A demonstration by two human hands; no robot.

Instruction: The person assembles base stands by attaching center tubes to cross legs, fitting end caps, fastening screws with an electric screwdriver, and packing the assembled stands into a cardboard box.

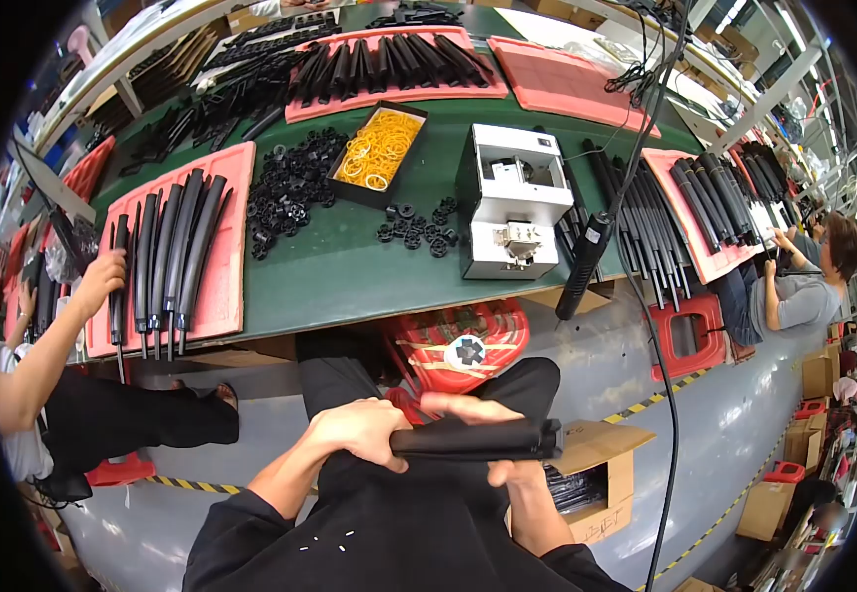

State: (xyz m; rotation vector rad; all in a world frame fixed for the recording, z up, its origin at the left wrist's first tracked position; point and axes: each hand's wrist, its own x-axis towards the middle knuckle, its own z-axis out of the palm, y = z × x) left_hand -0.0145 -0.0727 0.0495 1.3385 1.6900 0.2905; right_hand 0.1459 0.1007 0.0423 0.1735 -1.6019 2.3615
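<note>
Across my lap lies a black folded umbrella (478, 440), a dark bundle with a ribbed right end. My left hand (361, 432) is closed around its left end. My right hand (515, 476) holds it nearer the right end, thumb on the near side and fingers on the far side; the bundle hides the palm. Beyond my knees, a red stool (463, 331) stands under the table edge with a white round piece (465, 352) on it. On the green table (350, 286) in front stands a white and black machine (514, 202) with a metal fixture.
Pink trays (236, 207) hold long black umbrellas. Black plastic caps (295, 183) lie beside a box of yellow rubber bands (379, 148). A black tool (586, 259) hangs on a cable at right. An open carton (611, 464) stands right; co-workers (83, 306) work at both sides.
</note>
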